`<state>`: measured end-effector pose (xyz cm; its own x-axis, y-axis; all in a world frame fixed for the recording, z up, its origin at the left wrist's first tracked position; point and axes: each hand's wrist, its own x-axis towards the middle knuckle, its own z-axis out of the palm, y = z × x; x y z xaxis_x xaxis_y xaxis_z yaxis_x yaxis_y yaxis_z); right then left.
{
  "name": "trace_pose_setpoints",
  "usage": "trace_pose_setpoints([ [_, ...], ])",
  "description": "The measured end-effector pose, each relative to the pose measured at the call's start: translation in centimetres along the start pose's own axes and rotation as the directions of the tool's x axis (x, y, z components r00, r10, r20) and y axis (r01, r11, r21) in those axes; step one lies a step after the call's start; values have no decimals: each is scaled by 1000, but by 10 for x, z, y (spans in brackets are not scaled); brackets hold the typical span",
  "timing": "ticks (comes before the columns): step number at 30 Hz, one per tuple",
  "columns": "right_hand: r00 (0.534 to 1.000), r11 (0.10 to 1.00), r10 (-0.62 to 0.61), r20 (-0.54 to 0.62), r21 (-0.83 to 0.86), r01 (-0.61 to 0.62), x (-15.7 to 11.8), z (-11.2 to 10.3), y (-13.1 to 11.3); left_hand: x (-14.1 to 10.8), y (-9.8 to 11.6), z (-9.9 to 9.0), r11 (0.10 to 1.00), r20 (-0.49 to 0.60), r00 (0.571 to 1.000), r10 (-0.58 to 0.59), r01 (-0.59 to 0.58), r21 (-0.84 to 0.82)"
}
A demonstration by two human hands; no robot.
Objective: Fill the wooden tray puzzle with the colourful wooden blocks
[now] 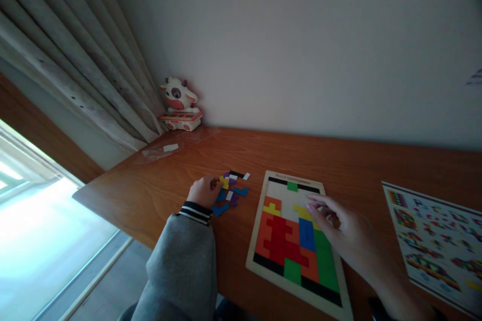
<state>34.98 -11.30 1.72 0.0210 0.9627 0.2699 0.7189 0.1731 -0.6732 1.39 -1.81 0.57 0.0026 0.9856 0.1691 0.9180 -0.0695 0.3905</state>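
Note:
At the pile of loose puzzle pieces, my left hand has its fingers curled against a yellow puzzle piece. Blue, purple, white and black pieces lie around it. My right hand hovers over the upper right of a wooden puzzle board, thumb and index finger slightly apart with nothing visible between them. Red, orange, green, blue, yellow and black pieces fill much of the board's lower part. A green piece sits near its top, by a black strip. Pale board surface shows in the upper middle.
A printed sheet of colourful patterns lies right of the board. At the back left stands a cow toy with a keyboard, with a clear plastic bag in front of it. A curtain hangs at the left.

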Motion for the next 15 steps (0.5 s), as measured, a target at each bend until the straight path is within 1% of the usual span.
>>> trace_pose_setpoints([
  [2,1000,1000,4,-11,2,-4,1,-1,1,-1,-5,1,1000,-2,1000,-12,12,29],
  [4,1000,1000,16,-16,9,-16,1,-2,2,-1,-6,2,998,-20,1000,-16,17,65],
  [6,999,1000,26,-19,16,-26,1,-3,4,-1,-3,3,995,-79,997,4,4,100],
  [7,999,999,28,-21,17,-28,1,-4,5,-2,0,4,993,-114,992,51,-39,108],
  [8,999,999,28,-22,18,-27,1,-5,5,-3,3,4,987,-134,982,131,-117,108],
  [9,999,1000,25,-26,19,-25,0,-5,5,-5,6,5,970,-135,963,235,-223,101],
  [11,999,1000,20,-36,21,-19,0,-7,5,-12,9,7,894,-82,891,447,-443,69],
  [12,999,1000,20,-42,20,-19,-1,-7,5,-15,10,8,858,-47,857,513,-511,50],
  [13,999,1000,22,-44,16,-21,-1,-8,5,-19,9,10,837,-23,837,547,-546,40],
  [14,999,1000,26,-45,12,-25,-1,-9,4,-22,7,11,830,-10,831,557,-556,36],
  [15,999,1000,28,-46,8,-28,-1,-9,4,-24,4,13,834,-8,835,550,-550,36],
])
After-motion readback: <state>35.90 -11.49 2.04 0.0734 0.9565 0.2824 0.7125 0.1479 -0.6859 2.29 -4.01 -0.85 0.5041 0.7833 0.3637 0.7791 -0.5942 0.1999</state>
